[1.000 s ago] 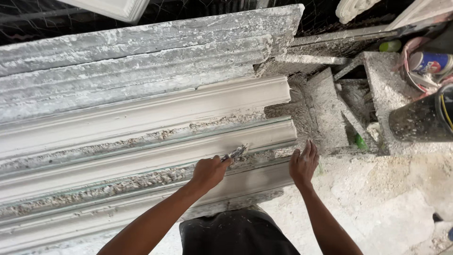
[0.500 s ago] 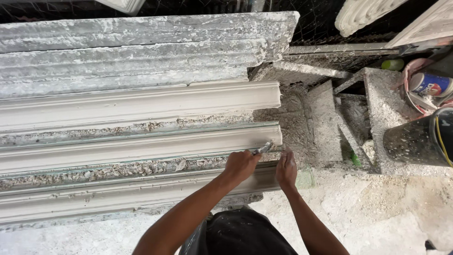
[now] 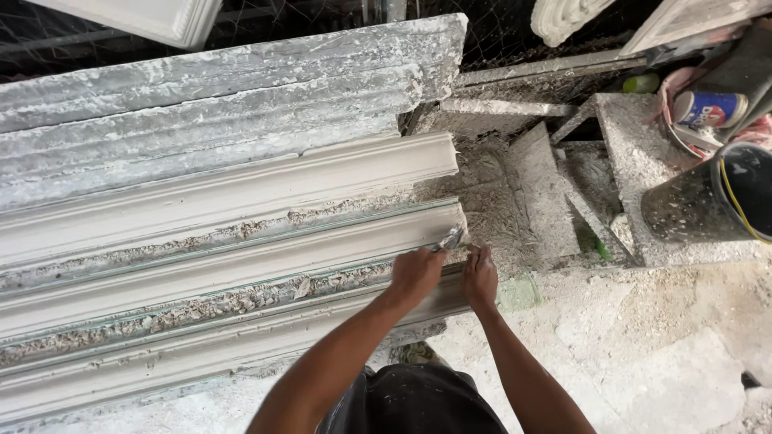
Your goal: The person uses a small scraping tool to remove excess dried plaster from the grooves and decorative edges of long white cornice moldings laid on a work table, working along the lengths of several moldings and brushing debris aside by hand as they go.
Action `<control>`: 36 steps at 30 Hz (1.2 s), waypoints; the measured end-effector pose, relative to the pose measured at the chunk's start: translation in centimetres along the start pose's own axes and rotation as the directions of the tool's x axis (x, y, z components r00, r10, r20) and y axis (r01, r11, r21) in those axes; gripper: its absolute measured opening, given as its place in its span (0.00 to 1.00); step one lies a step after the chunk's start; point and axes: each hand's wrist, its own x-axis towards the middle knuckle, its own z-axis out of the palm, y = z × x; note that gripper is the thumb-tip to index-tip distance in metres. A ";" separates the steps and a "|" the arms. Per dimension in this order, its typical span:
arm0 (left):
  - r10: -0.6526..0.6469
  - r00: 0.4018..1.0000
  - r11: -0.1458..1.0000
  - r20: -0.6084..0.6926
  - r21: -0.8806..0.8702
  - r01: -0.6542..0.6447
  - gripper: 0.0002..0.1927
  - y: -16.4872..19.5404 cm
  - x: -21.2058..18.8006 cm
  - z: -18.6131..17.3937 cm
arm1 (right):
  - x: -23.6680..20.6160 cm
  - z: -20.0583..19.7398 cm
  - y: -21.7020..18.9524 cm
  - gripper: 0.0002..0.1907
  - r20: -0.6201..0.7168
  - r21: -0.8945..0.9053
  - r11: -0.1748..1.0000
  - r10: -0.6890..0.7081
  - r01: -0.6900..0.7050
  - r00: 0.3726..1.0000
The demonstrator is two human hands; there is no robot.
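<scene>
Several long white plaster cornice mouldings lie side by side on a crusted bench. My left hand (image 3: 414, 273) grips a small scraper (image 3: 450, 239), whose blade touches the right end of the middle moulding (image 3: 241, 265). Rough plaster crumbs fill the groove (image 3: 201, 309) between that moulding and the nearest moulding (image 3: 161, 362). My right hand (image 3: 480, 277) rests fingers-down on the right end of the nearest moulding, just beside my left hand, and holds nothing. Farther from me lies another moulding (image 3: 241, 189).
Plaster-caked grey slabs (image 3: 201, 104) lie stacked behind the mouldings. To the right are crusted blocks and rubble (image 3: 539, 193), a black bucket (image 3: 708, 201) and a small can (image 3: 708, 108). The dusty white floor (image 3: 643, 362) spreads at the lower right.
My left hand has slid the scraper rightward along the groove to the moulding's end. My right hand has drawn in closer beside it.
</scene>
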 end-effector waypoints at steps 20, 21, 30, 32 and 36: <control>-0.643 0.764 0.613 -0.050 -0.631 0.475 0.33 -7.7 -18.7 -9.2 | -4.2 8.3 -8.2 0.19 0.043 0.236 0.794 -0.584 0.560 0.810; -0.712 0.698 0.550 -0.072 -0.674 0.493 0.31 -8.4 -21.5 -9.6 | -5.4 10.2 -10.1 0.18 0.079 0.248 0.754 -0.641 0.607 0.764; -0.950 0.122 0.304 -0.286 -0.936 0.176 0.23 -11.4 -36.6 -10.4 | -18.8 23.1 -22.3 0.14 0.629 0.478 0.797 -0.604 0.369 0.491; -0.976 0.091 0.203 -0.197 -0.976 0.073 0.23 -13.6 -39.9 -11.3 | -22.2 25.2 -24.3 0.18 0.688 0.363 0.809 -0.568 0.462 0.453; -0.981 0.089 0.168 -0.173 -0.984 -0.059 0.23 -17.9 -47.6 -13.4 | -31.9 30.2 -29.3 0.19 0.538 0.671 0.636 -0.771 0.382 0.339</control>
